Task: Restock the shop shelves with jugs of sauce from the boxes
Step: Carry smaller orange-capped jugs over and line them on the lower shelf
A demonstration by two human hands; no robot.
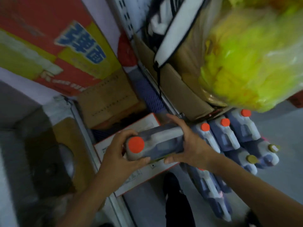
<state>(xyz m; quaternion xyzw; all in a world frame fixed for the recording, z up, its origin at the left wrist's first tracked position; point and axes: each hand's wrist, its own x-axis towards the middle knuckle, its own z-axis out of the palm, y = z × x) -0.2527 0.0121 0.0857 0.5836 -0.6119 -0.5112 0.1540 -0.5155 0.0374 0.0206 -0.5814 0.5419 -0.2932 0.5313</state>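
I hold a dark sauce jug [161,145] with an orange cap on its side, over a white box with a red edge [141,174]. My left hand [121,154] grips the cap end. My right hand [185,143] grips the base end. To the right, several more jugs [229,133] with orange caps stand in a row beside the held one, and two with gold caps [252,158] stand nearer.
A red and yellow carton [54,51] fills the upper left. Brown cardboard boxes [106,99] lie behind the white box. A yellow-green plastic bag [252,59] hangs at the upper right over another brown box [180,89]. Grey floor [282,145] lies at right.
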